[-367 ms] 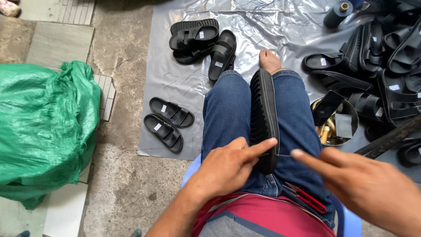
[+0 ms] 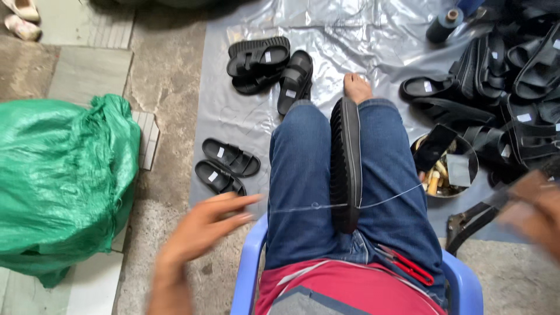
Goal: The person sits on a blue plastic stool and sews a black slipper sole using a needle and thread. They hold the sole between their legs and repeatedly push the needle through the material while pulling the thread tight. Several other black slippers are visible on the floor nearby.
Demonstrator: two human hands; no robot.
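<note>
A black sandal (image 2: 345,166) stands on edge, clamped between my knees in blue jeans. A thin clear thread (image 2: 315,206) runs taut through its near end, out to both sides. My left hand (image 2: 205,228) is out to the left of my thigh, fingers pinched on the thread's left end. Blurred at the right edge, my right hand (image 2: 534,211) pulls the other end, fingers closed on it. Red snips (image 2: 407,266) lie on my lap near the waistband.
I sit on a blue plastic chair (image 2: 248,265). A big green sack (image 2: 58,181) sits left. Finished black sandals (image 2: 227,166) lie on a grey plastic sheet (image 2: 361,41); a pile of sandals (image 2: 513,81) lies right, beside a bowl of bits (image 2: 446,169) and a thread spool (image 2: 443,23).
Both hands have swung apart from the sandal's near end, left hand leftward and right hand rightward, drawing the thread tight across my lap.
</note>
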